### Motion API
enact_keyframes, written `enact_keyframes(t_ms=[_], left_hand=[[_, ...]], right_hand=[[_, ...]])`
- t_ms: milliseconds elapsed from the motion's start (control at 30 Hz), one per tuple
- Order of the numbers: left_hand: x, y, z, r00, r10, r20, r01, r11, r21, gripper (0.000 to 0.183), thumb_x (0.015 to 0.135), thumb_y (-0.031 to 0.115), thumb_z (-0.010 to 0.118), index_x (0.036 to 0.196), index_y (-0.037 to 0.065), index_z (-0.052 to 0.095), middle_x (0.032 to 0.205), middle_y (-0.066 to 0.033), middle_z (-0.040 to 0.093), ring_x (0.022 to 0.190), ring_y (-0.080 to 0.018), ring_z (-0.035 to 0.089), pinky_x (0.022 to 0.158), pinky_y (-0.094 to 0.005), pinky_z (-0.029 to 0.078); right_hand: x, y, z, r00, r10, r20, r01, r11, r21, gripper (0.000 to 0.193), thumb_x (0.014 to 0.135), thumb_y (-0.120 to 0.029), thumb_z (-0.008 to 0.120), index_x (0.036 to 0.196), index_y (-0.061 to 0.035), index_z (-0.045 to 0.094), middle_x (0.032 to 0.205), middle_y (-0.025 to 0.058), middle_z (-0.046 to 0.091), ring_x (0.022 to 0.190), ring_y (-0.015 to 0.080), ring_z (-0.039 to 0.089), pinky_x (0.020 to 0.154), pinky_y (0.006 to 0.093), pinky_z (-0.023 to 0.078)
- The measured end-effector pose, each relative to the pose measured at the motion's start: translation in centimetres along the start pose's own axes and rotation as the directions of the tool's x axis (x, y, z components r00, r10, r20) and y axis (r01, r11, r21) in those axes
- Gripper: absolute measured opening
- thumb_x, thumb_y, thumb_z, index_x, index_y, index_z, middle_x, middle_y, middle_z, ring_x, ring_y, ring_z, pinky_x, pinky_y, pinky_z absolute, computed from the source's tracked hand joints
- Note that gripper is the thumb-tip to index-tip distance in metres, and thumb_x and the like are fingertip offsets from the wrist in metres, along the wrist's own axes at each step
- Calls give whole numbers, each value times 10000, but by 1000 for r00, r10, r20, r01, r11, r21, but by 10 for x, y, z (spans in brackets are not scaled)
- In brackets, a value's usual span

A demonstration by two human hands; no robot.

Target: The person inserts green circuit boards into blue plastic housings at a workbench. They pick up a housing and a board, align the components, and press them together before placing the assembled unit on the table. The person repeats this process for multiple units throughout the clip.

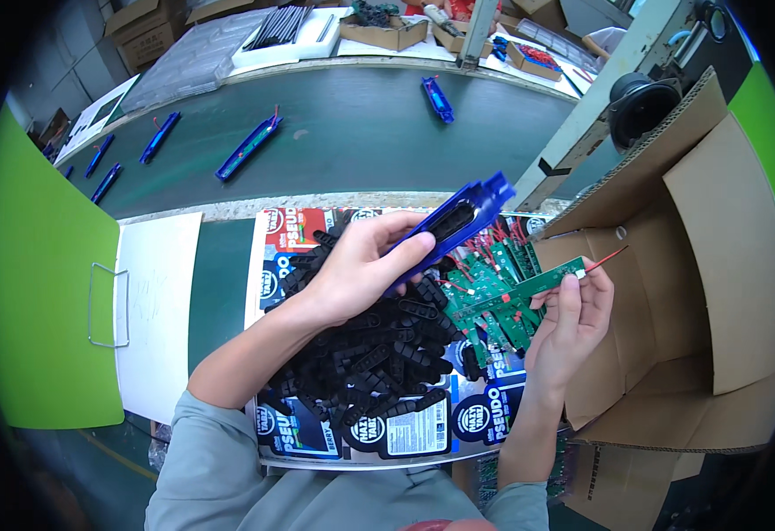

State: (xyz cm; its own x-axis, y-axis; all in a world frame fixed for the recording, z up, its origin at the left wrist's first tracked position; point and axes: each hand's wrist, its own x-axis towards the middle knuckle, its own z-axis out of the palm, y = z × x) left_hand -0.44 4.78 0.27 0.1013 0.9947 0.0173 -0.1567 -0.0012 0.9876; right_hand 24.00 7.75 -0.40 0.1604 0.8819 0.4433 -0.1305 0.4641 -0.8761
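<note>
My left hand [374, 261] is closed around a long blue plastic housing [476, 205], which tilts up to the right. A black part [454, 221] sits inside the housing's hollow. Between the thumb and fingers of my right hand [575, 310] is a narrow green circuit board [533, 285] with a red wire at its right end. The board is apart from the housing, lower and to its right. Beneath my hands lie a heap of black plastic pieces [387, 354] and, to its right, a pile of green circuit boards [498, 323] with red wires.
Both piles lie on a printed sheet [316, 442]. An open cardboard box [670, 292] stands close on the right. Beyond runs a green conveyor belt [343, 133] carrying several blue housings [250, 149]. A metal post [573, 133] rises at the right; a green panel [51, 292] borders the left.
</note>
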Motion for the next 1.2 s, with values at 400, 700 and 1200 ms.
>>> enact_keyframes(t_ms=[400, 700, 1200], left_hand=[[-5, -12, 14, 979, 0, 202, 31, 987, -155, 490, 1111, 248, 499, 1530, -6, 477, 1310, -84, 659, 1134, -129, 616, 1028, -315, 485], [-4, -13, 15, 980, 19, 199, 5, 993, -118, 476, 1112, 225, 499, 1529, -3, 482, 1322, -72, 651, 1188, -116, 583, 1054, -305, 461], [-4, -15, 14, 975, -12, 224, 32, 996, -89, 478, 1111, 232, 500, 1536, 16, 482, 1243, -62, 663, 1074, -107, 604, 942, -310, 526]], right_hand=[[-27, -1, 24, 986, -80, 148, 74, 996, 45, 237, 1017, -13, 615, 1223, 15, 500, 925, 148, 678, 722, 184, 713, 663, 289, 594], [-28, 0, 24, 978, -27, 208, 25, 1000, 8, 232, 1010, -3, 625, 1210, 13, 509, 909, 139, 689, 745, 188, 728, 669, 277, 596], [-14, -12, 26, 963, 108, 247, -90, 992, -84, 256, 999, -30, 667, 1230, 41, 584, 880, 98, 699, 657, 106, 674, 533, 206, 496]])
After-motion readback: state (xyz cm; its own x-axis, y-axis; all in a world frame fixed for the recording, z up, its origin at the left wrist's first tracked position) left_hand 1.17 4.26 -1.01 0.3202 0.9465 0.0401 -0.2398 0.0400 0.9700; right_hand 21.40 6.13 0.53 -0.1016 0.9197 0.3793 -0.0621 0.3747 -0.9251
